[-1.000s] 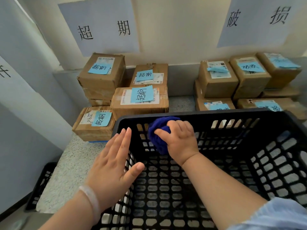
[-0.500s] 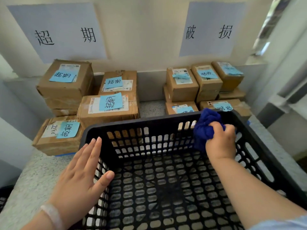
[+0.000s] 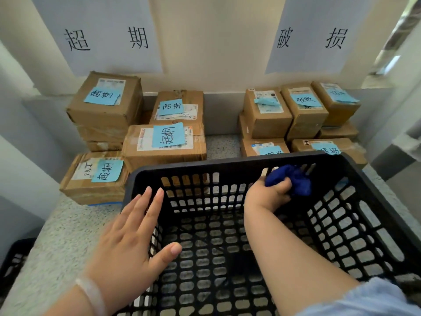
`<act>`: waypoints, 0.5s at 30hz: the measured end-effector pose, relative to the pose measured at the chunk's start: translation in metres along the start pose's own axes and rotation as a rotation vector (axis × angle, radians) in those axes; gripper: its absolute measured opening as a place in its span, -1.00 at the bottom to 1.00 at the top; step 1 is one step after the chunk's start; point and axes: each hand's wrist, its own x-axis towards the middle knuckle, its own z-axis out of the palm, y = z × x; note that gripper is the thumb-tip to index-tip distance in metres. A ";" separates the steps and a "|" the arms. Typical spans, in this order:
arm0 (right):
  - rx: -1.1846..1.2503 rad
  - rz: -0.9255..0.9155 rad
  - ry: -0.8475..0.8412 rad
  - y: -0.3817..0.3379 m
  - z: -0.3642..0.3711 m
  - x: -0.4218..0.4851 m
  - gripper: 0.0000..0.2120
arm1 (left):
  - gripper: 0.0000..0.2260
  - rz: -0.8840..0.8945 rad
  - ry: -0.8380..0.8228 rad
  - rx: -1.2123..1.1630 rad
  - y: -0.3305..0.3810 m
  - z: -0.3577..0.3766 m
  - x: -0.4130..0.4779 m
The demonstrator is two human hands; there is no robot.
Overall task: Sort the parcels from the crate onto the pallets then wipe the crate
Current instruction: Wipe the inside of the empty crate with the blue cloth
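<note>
My left hand [image 3: 127,242] lies flat, fingers straight, on the left rim of the black plastic lattice crate [image 3: 205,166] to stop it sliding. My right hand [image 3: 266,195] grips a bunched dark-blue cloth [image 3: 296,179] against its far inner wall. Brown cardboard parcels [image 3: 164,142]: stacked beyond the crate.

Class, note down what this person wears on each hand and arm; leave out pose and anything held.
The left hand is bare, with a pale, translucent bangle round its wrist. The right hand is also bare, with no glove or ring showing; its forearm is uncovered up to a light blue sleeve.
</note>
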 end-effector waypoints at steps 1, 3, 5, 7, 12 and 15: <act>0.007 -0.012 -0.031 0.002 0.005 -0.010 -0.48 | -0.22 0.000 0.010 0.000 0.000 0.000 0.001; 0.006 -0.047 -0.091 0.005 0.013 -0.027 -0.51 | -0.21 0.001 0.026 -0.007 -0.001 0.001 0.001; -0.025 -0.064 -0.188 0.011 0.021 -0.049 -0.52 | -0.22 0.019 0.028 0.000 -0.001 0.001 0.001; -0.061 -0.122 -0.318 0.018 0.033 -0.081 -0.57 | -0.22 0.044 0.039 0.004 -0.003 0.002 0.001; -0.138 -0.454 -0.698 0.021 0.058 -0.153 -0.65 | -0.22 0.059 0.030 -0.013 -0.008 0.005 0.002; -0.303 -0.719 -0.768 0.026 0.059 -0.145 -0.68 | -0.23 0.058 0.050 -0.016 -0.008 0.006 0.001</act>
